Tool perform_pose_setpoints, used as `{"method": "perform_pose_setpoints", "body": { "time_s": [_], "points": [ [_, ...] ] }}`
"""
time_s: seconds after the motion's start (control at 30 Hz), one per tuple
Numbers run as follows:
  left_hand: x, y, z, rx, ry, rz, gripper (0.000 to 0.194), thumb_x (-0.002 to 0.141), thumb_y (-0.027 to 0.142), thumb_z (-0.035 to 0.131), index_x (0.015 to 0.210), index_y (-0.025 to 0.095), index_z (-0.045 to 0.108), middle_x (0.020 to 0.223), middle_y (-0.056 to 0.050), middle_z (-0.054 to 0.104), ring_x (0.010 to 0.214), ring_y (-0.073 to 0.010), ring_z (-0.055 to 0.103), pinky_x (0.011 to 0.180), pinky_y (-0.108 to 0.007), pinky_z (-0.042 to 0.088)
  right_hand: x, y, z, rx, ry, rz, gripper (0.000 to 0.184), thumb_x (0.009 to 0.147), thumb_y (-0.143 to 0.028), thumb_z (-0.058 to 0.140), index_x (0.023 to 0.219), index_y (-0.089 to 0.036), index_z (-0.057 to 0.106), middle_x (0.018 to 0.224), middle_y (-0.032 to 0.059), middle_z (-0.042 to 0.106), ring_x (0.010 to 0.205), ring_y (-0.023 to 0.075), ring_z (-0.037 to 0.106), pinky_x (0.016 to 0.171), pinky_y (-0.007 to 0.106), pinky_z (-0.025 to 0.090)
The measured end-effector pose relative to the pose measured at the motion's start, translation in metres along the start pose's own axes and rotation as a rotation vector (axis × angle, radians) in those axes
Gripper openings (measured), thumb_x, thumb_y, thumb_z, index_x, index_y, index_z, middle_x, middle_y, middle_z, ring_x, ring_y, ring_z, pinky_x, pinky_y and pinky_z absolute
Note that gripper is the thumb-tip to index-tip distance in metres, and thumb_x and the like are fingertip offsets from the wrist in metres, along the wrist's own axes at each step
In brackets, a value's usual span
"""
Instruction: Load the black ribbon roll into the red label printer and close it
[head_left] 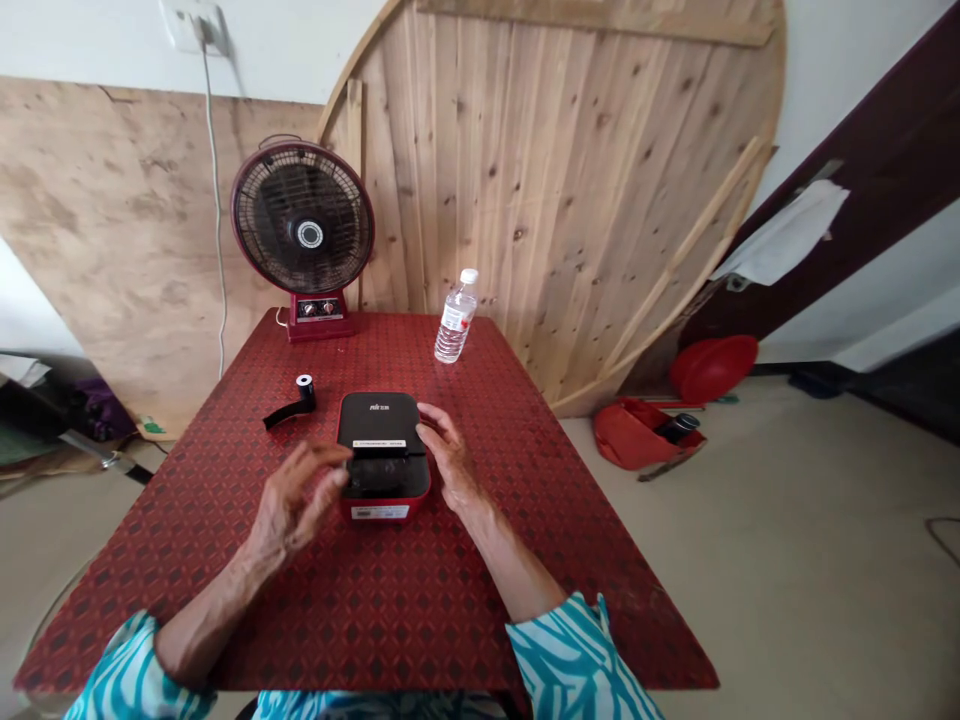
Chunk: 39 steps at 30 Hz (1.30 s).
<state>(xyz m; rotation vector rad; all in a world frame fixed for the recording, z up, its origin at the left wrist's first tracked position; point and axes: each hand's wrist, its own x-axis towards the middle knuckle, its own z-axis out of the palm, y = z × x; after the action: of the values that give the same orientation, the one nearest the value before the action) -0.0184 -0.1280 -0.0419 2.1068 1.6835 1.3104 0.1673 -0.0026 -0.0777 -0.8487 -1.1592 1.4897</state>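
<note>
Black-and-red label printer point(382, 425), centred on red diamond-patterned tabletop point(225, 590); left hand point(296, 495) just behind its front half, fingers point(319, 458) curled and slightly apart, tips at printer's near slot, no grip; right hand point(448, 458), fingers point(431, 425) loosely apart, resting on printer's right edge, unclamped. Black tape spool point(304, 390) lying left of printer; water bottle point(456, 318) and red desk fan point(302, 220) beyond, well apart

Two hands point(296, 497) point(450, 455), one label printer point(382, 420), one roll point(304, 392), one bottle point(456, 320)
</note>
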Motion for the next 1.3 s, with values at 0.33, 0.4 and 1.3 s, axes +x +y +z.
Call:
{"method": "perform_pose_setpoints", "body": {
  "time_s": [0.33, 0.4, 1.3],
  "points": [
    [0.027, -0.03, 0.016, -0.602, -0.055, -0.798, 0.062, 0.065, 0.057, 0.07, 0.111, 0.018, 0.053, 0.068, 0.002, 0.06, 0.052, -0.0136, 0.054, 0.048, -0.024, 0.038, 0.0, 0.002, 0.001, 0.027, -0.001, -0.009, 0.038, 0.071, -0.036, 0.068, 0.107, -0.027, 0.063, 0.109, 0.0, 0.07, 0.107, 0.0209, 0.062, 0.099, 0.039, 0.045],
    [0.028, -0.028, 0.016, -0.702, -0.054, -0.859, 0.065, 0.062, 0.052, 0.073, 0.113, 0.019, 0.052, 0.078, 0.0, 0.064, 0.059, -0.0144, 0.058, 0.052, -0.024, 0.04, -0.001, 0.003, 0.0, 0.037, -0.013, -0.008, 0.039, 0.072, -0.036, 0.067, 0.11, -0.028, 0.061, 0.112, 0.0, 0.069, 0.109, 0.0209, 0.061, 0.1, 0.039, 0.045],
    [0.008, -0.034, 0.021, -0.997, -0.066, -0.965, 0.08, 0.058, 0.031, 0.072, 0.132, 0.016, 0.045, 0.068, 0.004, 0.059, 0.047, -0.0082, 0.046, 0.047, -0.022, 0.032, -0.007, 0.042, -0.001, -0.052, 0.094, -0.027, 0.043, 0.082, -0.052, 0.051, 0.115, -0.026, 0.062, 0.125, 0.0031, 0.062, 0.12, 0.0233, 0.052, 0.105, 0.042, 0.037]
  ]
}}
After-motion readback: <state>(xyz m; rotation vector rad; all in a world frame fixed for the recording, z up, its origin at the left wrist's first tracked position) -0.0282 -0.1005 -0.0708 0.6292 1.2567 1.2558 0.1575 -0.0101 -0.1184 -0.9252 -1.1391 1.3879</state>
